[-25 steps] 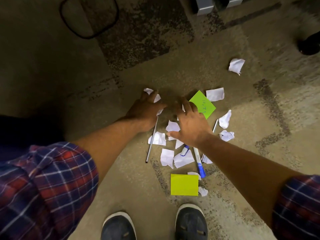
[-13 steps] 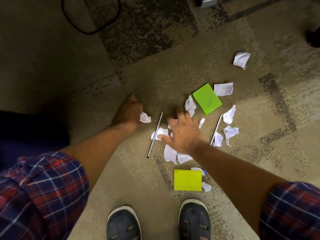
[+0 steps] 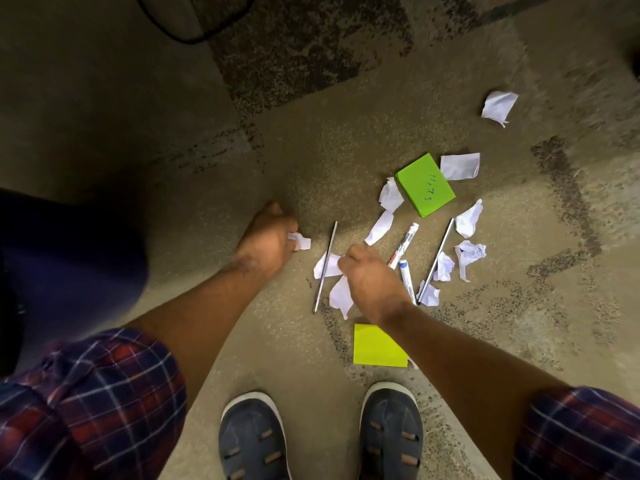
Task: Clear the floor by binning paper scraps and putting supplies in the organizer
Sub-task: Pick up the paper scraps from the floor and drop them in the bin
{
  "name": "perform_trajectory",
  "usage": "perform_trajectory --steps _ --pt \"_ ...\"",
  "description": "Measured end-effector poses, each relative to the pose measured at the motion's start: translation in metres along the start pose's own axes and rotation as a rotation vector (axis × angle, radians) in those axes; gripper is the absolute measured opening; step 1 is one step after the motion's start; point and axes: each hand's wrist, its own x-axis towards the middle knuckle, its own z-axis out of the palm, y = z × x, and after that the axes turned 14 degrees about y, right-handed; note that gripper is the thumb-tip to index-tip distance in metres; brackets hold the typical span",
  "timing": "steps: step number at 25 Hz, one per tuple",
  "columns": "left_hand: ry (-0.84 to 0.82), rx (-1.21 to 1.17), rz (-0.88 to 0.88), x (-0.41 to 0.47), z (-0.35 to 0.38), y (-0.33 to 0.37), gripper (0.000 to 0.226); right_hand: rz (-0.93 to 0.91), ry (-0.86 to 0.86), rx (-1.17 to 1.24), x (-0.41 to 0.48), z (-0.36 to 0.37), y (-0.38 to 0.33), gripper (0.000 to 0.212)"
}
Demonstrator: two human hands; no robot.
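the left hand [image 3: 265, 242] squeezes one paper scrap [image 3: 300, 241]. the right hand [image 3: 370, 282] pinches another scrap [image 3: 330, 265]. many scraps, pens and sticky pads lie around.

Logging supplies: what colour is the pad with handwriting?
Bright green pad, clearest in the head view.

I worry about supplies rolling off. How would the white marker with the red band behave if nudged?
The white cylindrical marker with the red band looks round and smooth, so it would probably roll sideways. It lies flat on the speckled carpet, which likely slows it. It appears rigid and light.
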Motion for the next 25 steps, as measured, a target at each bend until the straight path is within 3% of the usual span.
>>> perform_trajectory --steps 6,10,13,15,18,21,23,25 --pt "0.043 0.068 -0.001 -0.008 -0.006 0.000 0.015 0.304 0.089 0.249 0.008 -0.003 0.007 0.015" --pt "0.036 0.086 -0.018 -0.012 -0.005 0.001 0.014 0.381 0.055 0.339 0.006 -0.003 -0.009 0.043" --pt "0.039 0.097 -0.026 -0.019 -0.006 -0.004 0.013 0.316 0.080 0.233 0.012 0.003 -0.018 0.020" --pt "0.079 0.016 -0.179 -0.029 -0.010 -0.013 0.020 0.308 0.097 0.224 0.011 0.001 -0.023 0.012" --pt "0.172 -0.183 -0.481 -0.056 -0.023 -0.021 0.043 0.604 0.178 0.304 0.001 -0.014 -0.023 0.009" --pt "0.207 -0.353 -0.632 -0.087 -0.043 -0.012 0.043 0.965 0.279 0.441 -0.010 -0.044 -0.029 0.013" --pt "0.219 -0.463 -0.716 -0.109 -0.063 -0.001 0.039 1.161 0.358 0.691 -0.018 -0.073 -0.042 0.008" --pt "0.248 -0.591 -0.785 -0.128 -0.087 0.015 0.032 1.256 0.376 0.978 -0.027 -0.100 -0.057 0.022"
